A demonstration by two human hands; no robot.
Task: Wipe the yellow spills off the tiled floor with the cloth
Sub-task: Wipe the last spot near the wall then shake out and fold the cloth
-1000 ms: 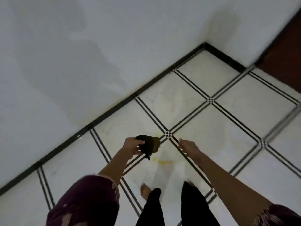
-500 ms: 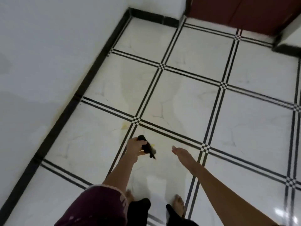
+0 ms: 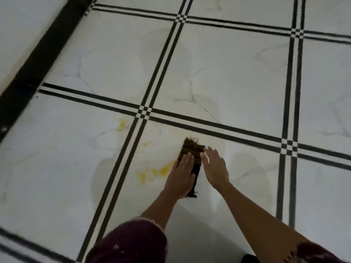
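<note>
A glossy white tiled floor (image 3: 228,82), marble-veined and crossed by paired black lines, fills the view from above. Nearest the camera, dark maroon sleeves (image 3: 131,242) sit at the bottom edge, with bare forearms reaching forward from them. The left hand (image 3: 182,174) lies flat on a dark brown frayed cloth (image 3: 191,149), its fingers straight and close together on the fabric. The right hand (image 3: 215,168) is open with straight fingers just beside the cloth's right side. Motion blur hides whether its fingertips touch the fabric. The cloth lies on the tile as a narrow strip, with its frayed end pointing away from the person and a thin dark tail trailing back between the wrists. Just beside the cloth's left side is a large blotchy yellow spill (image 3: 153,172). A little farther off, a small yellow spot (image 3: 147,143) sits near a pair of black lines. Across those lines, on the neighbouring tile, a pale yellow smudge (image 3: 121,124) lies close to where the lines cross. Along the floor's far left edge runs a black skirting band (image 3: 38,54) below a white wall (image 3: 19,19).
</note>
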